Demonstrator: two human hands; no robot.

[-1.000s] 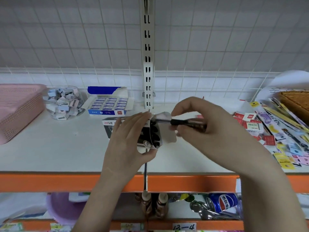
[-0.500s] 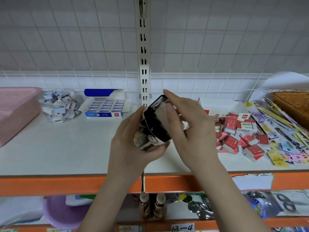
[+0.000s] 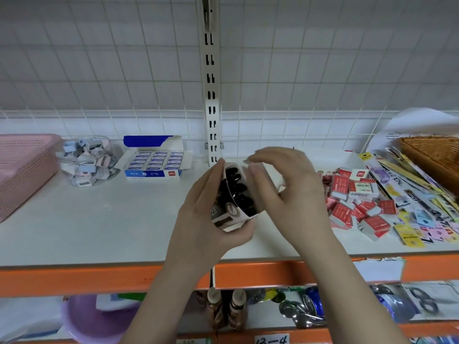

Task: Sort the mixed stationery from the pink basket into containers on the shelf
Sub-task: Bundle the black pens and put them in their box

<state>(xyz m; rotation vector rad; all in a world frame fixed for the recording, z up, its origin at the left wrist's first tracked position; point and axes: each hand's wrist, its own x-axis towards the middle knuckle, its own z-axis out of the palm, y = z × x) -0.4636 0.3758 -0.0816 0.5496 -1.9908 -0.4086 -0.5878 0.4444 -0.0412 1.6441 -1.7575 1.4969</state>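
Above the white shelf (image 3: 99, 232) I observe one open cardboard box of black pens (image 3: 236, 194), tilted, gripped by my left hand (image 3: 211, 219), fingers curled around it. My right hand (image 3: 285, 184) touches its flap, fingers bent. One pink perforated plastic basket (image 3: 22, 170) stands far left.

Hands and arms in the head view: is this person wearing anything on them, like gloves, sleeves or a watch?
Nothing shows. The left hand and right hand are bare, with no gloves or rings visible. Both forearms are uncovered down to the bottom edge of the picture: no sleeves, watch, bracelet or cables. The fingernails look short and plain.
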